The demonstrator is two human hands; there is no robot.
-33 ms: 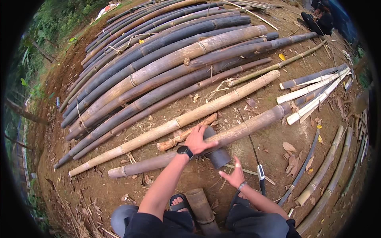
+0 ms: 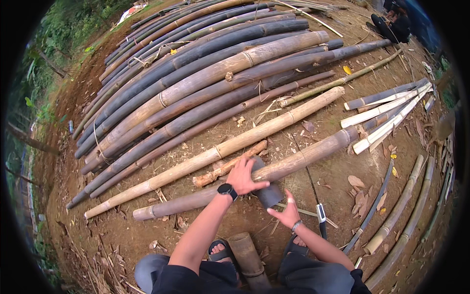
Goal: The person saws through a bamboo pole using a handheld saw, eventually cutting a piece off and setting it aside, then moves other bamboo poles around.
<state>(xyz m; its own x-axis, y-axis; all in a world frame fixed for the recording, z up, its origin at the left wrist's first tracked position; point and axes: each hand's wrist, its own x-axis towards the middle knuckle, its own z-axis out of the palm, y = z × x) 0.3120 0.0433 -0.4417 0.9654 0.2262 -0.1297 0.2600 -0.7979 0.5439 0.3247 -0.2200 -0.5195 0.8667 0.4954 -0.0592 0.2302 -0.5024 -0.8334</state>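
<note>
While the left hand (image 2: pixel 243 177) lies over the brown pole (image 2: pixel 313 155), its fingers are spread, tips toward 12 o'clock, thumb toward 3, not wrapped round it. Right hand (image 2: pixel 288 214) is open too: fingers up to 12, thumb out to 10, gap facing the near end of the dark block (image 2: pixel 269 197). Can't tell if the right thumb touches it. Block is a short cylinder running 11 to 5 o'clock, with the brown pole lying across the top of it, 8 to 2. Dark watch (image 2: pixel 226 190) on left wrist, bracelet (image 2: pixel 296 225) on right.

Next ring out: knobbly orange-brown stick (image 2: pixel 220 173) just past the left hand, at 11. Long-bladed tool (image 2: pixel 321 215) with black-and-white handle beside the right hand, at 3. Short bamboo piece (image 2: pixel 247 255) between the person's sandalled feet, at 6.

Farther: pale pole (image 2: pixel 215 154) on the ground beyond the stick, roughly in line with the brown one. Pile of dark and tan poles (image 2: pixel 205 83) past that, 10 to 12. Split strips (image 2: pixel 387 117) bunched at 2, two slim poles (image 2: pixel 399 210) at 3 to 4. Another person (image 2: pixel 391 27) in dark clothes sits up at 1. Greenery (image 2: pixel 34 73) at 10, dry leaves scattered on brown soil.
</note>
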